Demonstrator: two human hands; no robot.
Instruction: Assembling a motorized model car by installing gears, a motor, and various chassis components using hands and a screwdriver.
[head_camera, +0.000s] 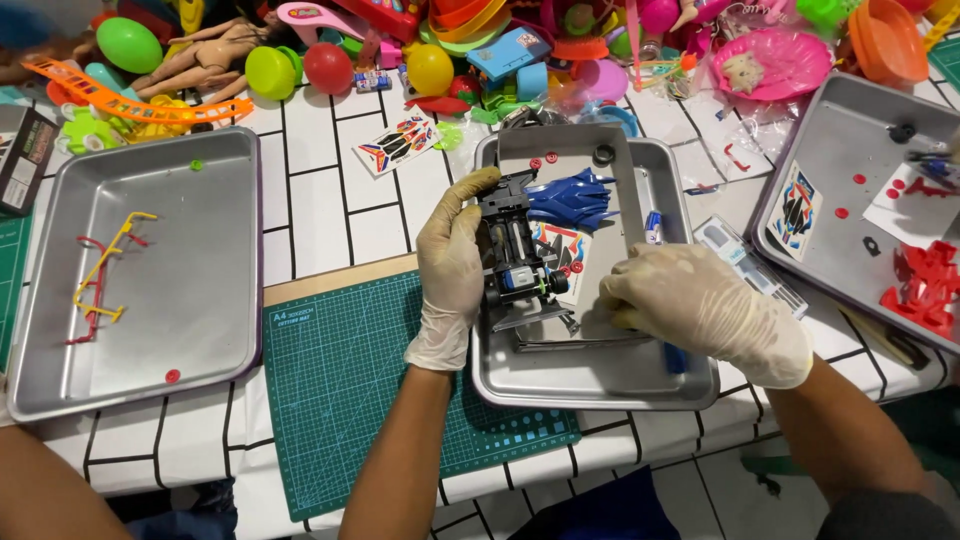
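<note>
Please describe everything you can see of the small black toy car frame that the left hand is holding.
The toy car chassis looks like black plastic, long and narrow, with open ribs and a blue, motor-like block near its lower end. No body shell is on it. The gloved left hand grips its left side, holding it over the middle metal tray. A blue car shell lies just right of its upper end. Whether wheels are fitted, I cannot tell.

Only one view is showing this scene. The head camera is looking steeply down from above the near edge of the table (320, 200), close to the work. It is facing toward the far edge, where the toy pile (480, 45) is lying. Both forearms are entering the picture from the bottom edge, and the middle tray (600, 385) is sitting near the centre.
</note>
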